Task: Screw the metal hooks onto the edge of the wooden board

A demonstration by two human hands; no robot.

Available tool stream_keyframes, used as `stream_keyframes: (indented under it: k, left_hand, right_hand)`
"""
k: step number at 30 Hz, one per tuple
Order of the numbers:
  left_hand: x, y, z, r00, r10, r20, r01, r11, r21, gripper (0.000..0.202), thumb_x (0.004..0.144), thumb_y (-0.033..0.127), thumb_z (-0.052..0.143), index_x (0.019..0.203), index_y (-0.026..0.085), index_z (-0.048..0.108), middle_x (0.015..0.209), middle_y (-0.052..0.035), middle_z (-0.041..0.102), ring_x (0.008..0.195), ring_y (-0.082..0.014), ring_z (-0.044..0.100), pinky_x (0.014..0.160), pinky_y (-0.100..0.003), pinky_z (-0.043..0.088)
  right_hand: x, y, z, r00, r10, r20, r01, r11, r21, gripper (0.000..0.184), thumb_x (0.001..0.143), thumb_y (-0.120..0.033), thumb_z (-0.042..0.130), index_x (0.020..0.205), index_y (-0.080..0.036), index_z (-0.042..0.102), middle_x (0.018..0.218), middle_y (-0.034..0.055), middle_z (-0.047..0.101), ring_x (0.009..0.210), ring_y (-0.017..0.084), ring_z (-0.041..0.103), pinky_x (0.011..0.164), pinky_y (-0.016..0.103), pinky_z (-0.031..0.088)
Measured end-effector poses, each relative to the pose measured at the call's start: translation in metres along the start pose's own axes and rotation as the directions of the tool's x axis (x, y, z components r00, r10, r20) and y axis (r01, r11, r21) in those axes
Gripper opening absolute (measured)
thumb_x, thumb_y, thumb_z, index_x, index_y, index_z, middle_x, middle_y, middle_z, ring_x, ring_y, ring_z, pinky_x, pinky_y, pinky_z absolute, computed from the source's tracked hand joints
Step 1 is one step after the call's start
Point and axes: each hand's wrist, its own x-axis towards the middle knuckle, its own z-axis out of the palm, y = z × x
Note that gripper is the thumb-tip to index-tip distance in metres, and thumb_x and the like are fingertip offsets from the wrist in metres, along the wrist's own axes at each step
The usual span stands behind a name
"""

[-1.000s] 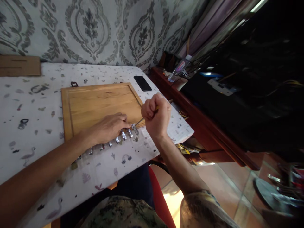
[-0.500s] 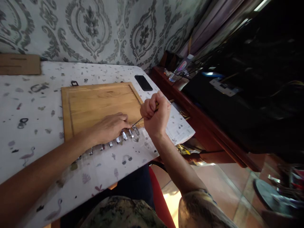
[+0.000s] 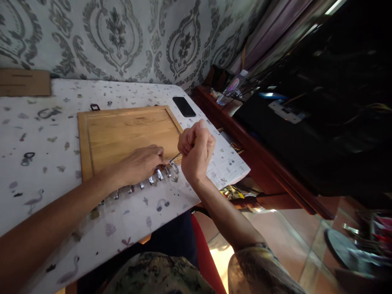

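A wooden panel [image 3: 122, 134] lies flat on the patterned tablecloth [image 3: 45, 171]. Along its near edge runs a strip of several shiny metal hooks [image 3: 159, 174]. My left hand [image 3: 139, 163] rests palm down on the panel's near edge, fingertips pressed by the rightmost hooks. My right hand [image 3: 196, 151] is a closed fist around a screwdriver [image 3: 175, 157] with a thin metal shaft, whose tip meets the hook strip just by my left fingertips.
A black phone [image 3: 183, 106] lies beyond the panel near the table's right edge. Cardboard [image 3: 24, 82] leans at the far left. A dark wooden sideboard [image 3: 260, 163] with a plastic bottle [image 3: 232, 87] and clutter stands right of the table. A red chair [image 3: 205, 253] is under me.
My right fist has shifted slightly left and closer to my left hand, turning a little around the screwdriver. My left hand stays on the panel's edge.
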Motion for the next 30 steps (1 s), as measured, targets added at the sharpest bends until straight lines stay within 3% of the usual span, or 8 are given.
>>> stream_keyframes:
  k: [7,11,14,17,21,24,27,30]
  left_hand:
    - [0.000,0.002,-0.001,1.000,-0.011,0.021,0.012,1.000,-0.008,0.033,0.102,0.012,0.046,0.103,0.022,0.078,0.095,-0.0051,0.060,0.091,-0.0206,0.057,0.077,-0.033,0.038]
    - [0.000,-0.001,0.002,1.000,0.013,0.001,-0.013,1.000,-0.026,0.029,0.101,0.012,0.051,0.103,0.022,0.078,0.096,-0.0048,0.061,0.093,-0.0207,0.058,0.076,-0.032,0.038]
    - [0.000,-0.002,0.003,1.000,0.020,-0.021,-0.021,0.999,-0.036,0.030,0.100,0.011,0.051,0.101,0.023,0.079,0.096,-0.0047,0.062,0.094,-0.0210,0.058,0.076,-0.032,0.039]
    - [0.001,-0.003,0.004,1.000,0.015,-0.019,-0.016,0.999,-0.050,0.030,0.098,0.011,0.052,0.100,0.024,0.079,0.098,-0.0050,0.063,0.094,-0.0212,0.060,0.076,-0.032,0.040]
    - [0.000,-0.007,0.008,0.998,0.022,-0.059,-0.027,0.997,-0.071,0.031,0.096,0.009,0.052,0.098,0.023,0.080,0.102,-0.0052,0.066,0.095,-0.0202,0.062,0.077,-0.031,0.044]
    - [0.000,-0.010,0.011,0.996,0.041,-0.080,-0.046,0.997,-0.064,0.036,0.094,0.005,0.051,0.104,0.024,0.080,0.103,-0.0049,0.066,0.097,-0.0199,0.062,0.079,-0.031,0.045]
    - [0.000,-0.011,0.012,0.995,0.053,-0.088,-0.058,0.997,-0.055,0.037,0.096,0.005,0.051,0.111,0.024,0.080,0.107,-0.0052,0.068,0.102,-0.0209,0.063,0.083,-0.031,0.046]
    - [0.000,-0.010,0.012,0.997,0.035,-0.069,-0.039,0.998,-0.054,0.039,0.096,0.005,0.053,0.117,0.024,0.079,0.109,-0.0052,0.070,0.104,-0.0214,0.063,0.084,-0.032,0.047]
  right_hand:
    - [0.003,0.005,-0.001,1.000,0.003,-0.010,-0.004,0.999,-0.047,0.063,0.097,-0.071,0.053,0.060,-0.025,0.034,0.052,-0.0065,0.027,0.044,0.009,0.025,0.042,0.027,0.023]
    - [0.004,0.008,-0.011,0.999,0.024,0.023,-0.023,0.998,-0.063,0.056,0.100,-0.069,0.049,0.067,-0.024,0.050,0.058,-0.0044,0.039,0.050,0.010,0.036,0.046,0.027,0.033]
    - [0.001,0.007,-0.023,0.993,0.015,0.119,-0.008,0.998,-0.060,0.044,0.102,-0.061,0.052,0.086,-0.023,0.066,0.067,-0.0024,0.052,0.060,0.011,0.050,0.057,0.026,0.043]
    - [0.001,0.004,-0.035,0.965,0.028,0.259,-0.022,0.999,-0.024,0.036,0.101,-0.055,0.057,0.099,-0.023,0.071,0.075,-0.0011,0.061,0.068,0.012,0.058,0.068,0.027,0.050]
    - [0.012,0.001,-0.042,0.914,0.087,0.397,-0.111,0.993,0.039,0.034,0.094,-0.053,0.068,0.085,-0.021,0.073,0.079,0.0004,0.066,0.068,0.013,0.061,0.063,0.027,0.053]
    - [0.027,0.001,-0.039,0.871,0.070,0.486,-0.128,0.988,0.087,0.045,0.090,-0.056,0.071,0.064,-0.019,0.069,0.078,0.0031,0.066,0.067,0.013,0.063,0.058,0.026,0.054]
    - [0.041,0.005,-0.032,0.793,0.083,0.604,-0.183,0.977,0.106,0.069,0.093,-0.071,0.059,0.046,-0.021,0.051,0.059,0.0016,0.058,0.052,0.011,0.057,0.050,0.026,0.052]
    - [0.050,0.011,-0.029,0.742,0.160,0.651,-0.249,0.967,0.047,0.076,0.094,-0.082,0.044,0.044,-0.025,0.039,0.041,-0.0040,0.039,0.036,0.010,0.041,0.037,0.025,0.044]
